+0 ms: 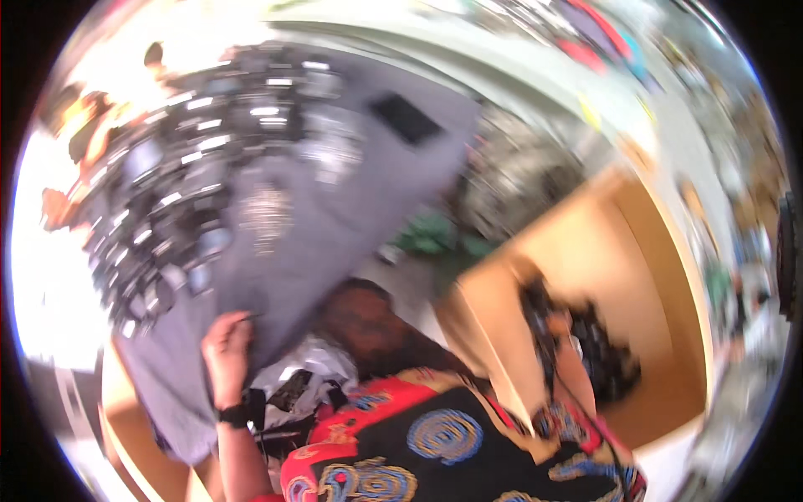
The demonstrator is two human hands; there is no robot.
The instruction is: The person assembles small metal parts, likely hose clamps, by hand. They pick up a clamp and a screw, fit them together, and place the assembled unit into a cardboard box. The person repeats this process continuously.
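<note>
Gripping the lower edge of a grey garment [276, 217] with my left hand [226, 347], fingers closed on the cloth, I hold it up spread for viewing, while my right hand [556, 330] is too blurred to tell above the wooden desk [619, 259].

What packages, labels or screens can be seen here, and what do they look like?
Cardboard box: right of centre, open, tan.
Dark patch: top centre on the grey garment, black, rectangular, perhaps a label; too blurred to be sure.
No screens can be made out.

right hand [559, 335] motion-blurred, grip unclear, grey tray [276, 209] contents smeared
</note>
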